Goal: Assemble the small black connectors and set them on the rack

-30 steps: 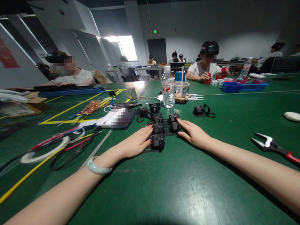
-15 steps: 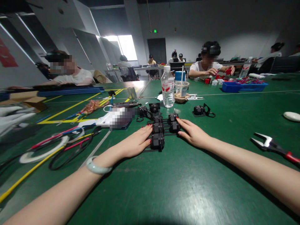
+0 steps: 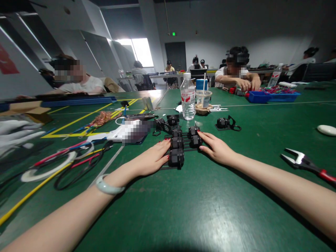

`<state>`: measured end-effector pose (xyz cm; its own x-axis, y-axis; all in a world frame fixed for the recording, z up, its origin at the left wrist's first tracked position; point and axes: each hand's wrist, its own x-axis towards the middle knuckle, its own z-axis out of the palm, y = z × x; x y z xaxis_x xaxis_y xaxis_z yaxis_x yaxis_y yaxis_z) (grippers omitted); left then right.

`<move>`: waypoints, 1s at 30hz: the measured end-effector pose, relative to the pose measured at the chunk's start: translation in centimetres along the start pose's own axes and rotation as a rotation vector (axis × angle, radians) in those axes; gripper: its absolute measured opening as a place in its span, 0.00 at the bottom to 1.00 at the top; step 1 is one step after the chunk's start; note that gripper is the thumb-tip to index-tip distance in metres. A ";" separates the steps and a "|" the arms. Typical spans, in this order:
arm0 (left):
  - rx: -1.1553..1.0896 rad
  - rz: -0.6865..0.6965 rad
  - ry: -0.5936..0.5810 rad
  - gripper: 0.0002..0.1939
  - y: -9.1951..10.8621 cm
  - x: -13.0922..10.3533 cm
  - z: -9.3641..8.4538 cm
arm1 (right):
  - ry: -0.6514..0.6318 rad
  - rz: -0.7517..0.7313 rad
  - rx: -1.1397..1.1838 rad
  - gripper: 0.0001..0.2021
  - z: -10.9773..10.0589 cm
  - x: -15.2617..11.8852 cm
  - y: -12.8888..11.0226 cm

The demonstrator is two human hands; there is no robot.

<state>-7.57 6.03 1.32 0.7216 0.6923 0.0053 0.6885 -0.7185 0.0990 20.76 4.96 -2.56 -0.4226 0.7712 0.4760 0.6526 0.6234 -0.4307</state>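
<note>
Several black plastic fittings with hex nuts, like cable glands on flat square plates, stand in two short rows before me. My left hand [image 3: 151, 158] lies palm down with its fingers stretched out, the tips touching the left row of fittings [image 3: 176, 157]. Against the outer side of the right row of fittings [image 3: 195, 141] rest the index fingertip and thumb of my right hand [image 3: 217, 148], its fingers apart. Neither hand wraps around a fitting. Just behind sit further black fittings [image 3: 172, 120], and another black fitting [image 3: 223, 123] lies apart to the right.
A water bottle [image 3: 188, 99] and a cup with a straw [image 3: 203, 99] stand beyond the fittings. Pliers [image 3: 300, 161] lie at right. Cables [image 3: 60, 171] and a blurred-out device [image 3: 135, 133] are at left. Across the table, a co-worker's hands [image 3: 248, 84] are near a blue tray [image 3: 258, 97].
My hands and the black fittings stay where they were. Across the table, the co-worker's hands have come down and closer together beside the blue tray.
</note>
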 end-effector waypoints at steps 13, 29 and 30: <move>0.001 -0.009 -0.017 0.26 0.1 0.0 -0.1 | 0.065 -0.005 -0.032 0.30 0.2 0.1 0.0; -0.002 -0.022 -0.014 0.26 0.0 -0.2 0.0 | 0.145 0.560 -0.452 0.33 -5.3 -1.6 14.8; 0.000 -0.024 -0.016 0.26 0.0 -0.2 0.0 | 0.101 0.578 -0.449 0.32 -5.1 -1.5 15.1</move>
<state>-7.70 5.84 1.31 0.7061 0.7080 -0.0131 0.7055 -0.7017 0.0993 34.43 12.58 -5.90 0.1126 0.9314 0.3461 0.9572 -0.0082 -0.2892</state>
